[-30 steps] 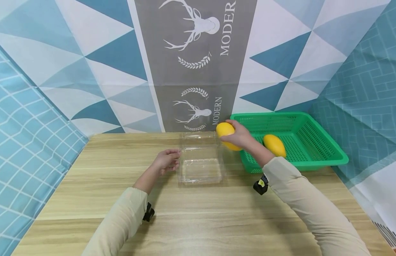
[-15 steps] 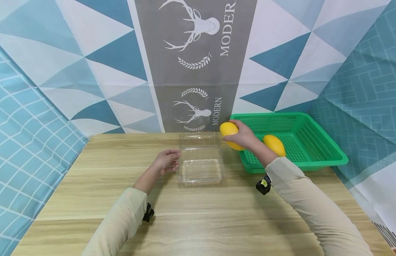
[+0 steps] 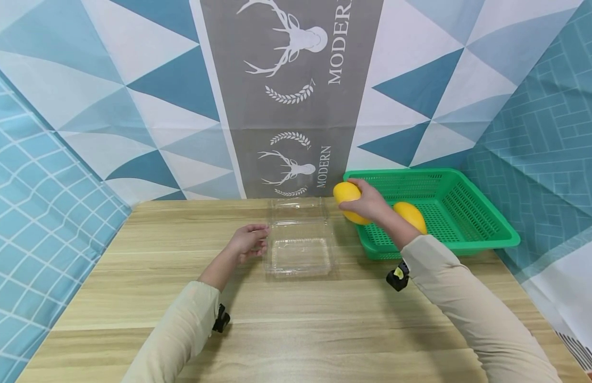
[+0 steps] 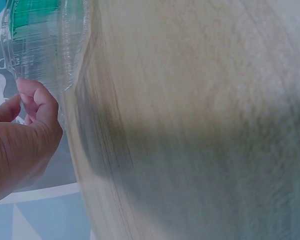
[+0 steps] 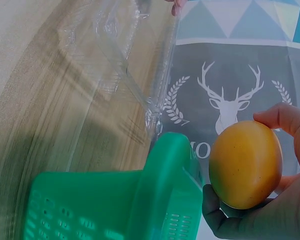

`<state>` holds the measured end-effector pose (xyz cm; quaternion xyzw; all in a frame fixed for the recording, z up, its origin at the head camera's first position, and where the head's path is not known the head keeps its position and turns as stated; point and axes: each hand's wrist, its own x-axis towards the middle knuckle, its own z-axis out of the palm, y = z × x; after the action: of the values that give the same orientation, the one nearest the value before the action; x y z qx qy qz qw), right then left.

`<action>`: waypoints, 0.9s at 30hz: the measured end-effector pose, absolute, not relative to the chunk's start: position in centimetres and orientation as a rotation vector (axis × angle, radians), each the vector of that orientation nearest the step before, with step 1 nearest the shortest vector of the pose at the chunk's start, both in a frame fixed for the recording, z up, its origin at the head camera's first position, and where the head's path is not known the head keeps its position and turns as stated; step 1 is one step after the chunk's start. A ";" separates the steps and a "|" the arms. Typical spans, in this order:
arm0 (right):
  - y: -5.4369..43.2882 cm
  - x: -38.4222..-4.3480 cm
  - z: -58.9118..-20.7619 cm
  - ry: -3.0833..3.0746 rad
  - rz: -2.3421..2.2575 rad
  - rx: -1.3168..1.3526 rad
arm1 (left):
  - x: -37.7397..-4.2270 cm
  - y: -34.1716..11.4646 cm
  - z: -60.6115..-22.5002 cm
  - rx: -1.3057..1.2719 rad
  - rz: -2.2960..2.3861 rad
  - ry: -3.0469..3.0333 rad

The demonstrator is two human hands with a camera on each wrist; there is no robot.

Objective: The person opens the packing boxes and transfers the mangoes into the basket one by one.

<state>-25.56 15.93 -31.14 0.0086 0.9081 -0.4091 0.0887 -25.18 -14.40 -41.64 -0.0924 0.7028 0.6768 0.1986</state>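
A yellow mango (image 3: 347, 196) is held in my right hand (image 3: 369, 202), over the left end of the green plastic basket (image 3: 487, 246). In the right wrist view, thumb and fingers curve round the mango (image 5: 246, 165) from both sides. My left hand (image 3: 250, 242) pinches the left edge of a clear plastic clamshell box (image 3: 300, 274), which lies with its lid raised behind it. The left wrist view has the thumb and forefinger of that hand (image 4: 35, 120) at the box's rim (image 4: 65, 75). A second mango (image 3: 410, 215) sits in the basket, partly covered by my right forearm.
The wood-grain table (image 3: 296, 330) carries both the box and the basket. A patterned cloth wall (image 3: 286, 117) with deer prints rises right behind them. Blue tiled cloth (image 3: 32, 213) borders the left side, and a teal brick-pattern cloth (image 3: 559, 159) the right.
My right hand has shifted slightly to the right with the mango, away from the clear box and over the basket's edge. The left hand and the box stay in place.
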 end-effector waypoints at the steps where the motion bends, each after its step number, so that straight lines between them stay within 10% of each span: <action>1: 16.0 -25.6 -31.1 2.705 -1.216 0.030 | -25.2 -14.4 -41.6 -0.256 1.890 1.969; 27: 18.9 -25.6 -31.3 2.739 -1.178 0.032 | -25.2 -14.4 -41.4 -0.259 1.883 1.966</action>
<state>-25.64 18.94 -31.32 0.0108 0.9156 -0.3939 0.0798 -25.23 -14.38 -41.38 -0.0928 0.7042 0.6744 0.2020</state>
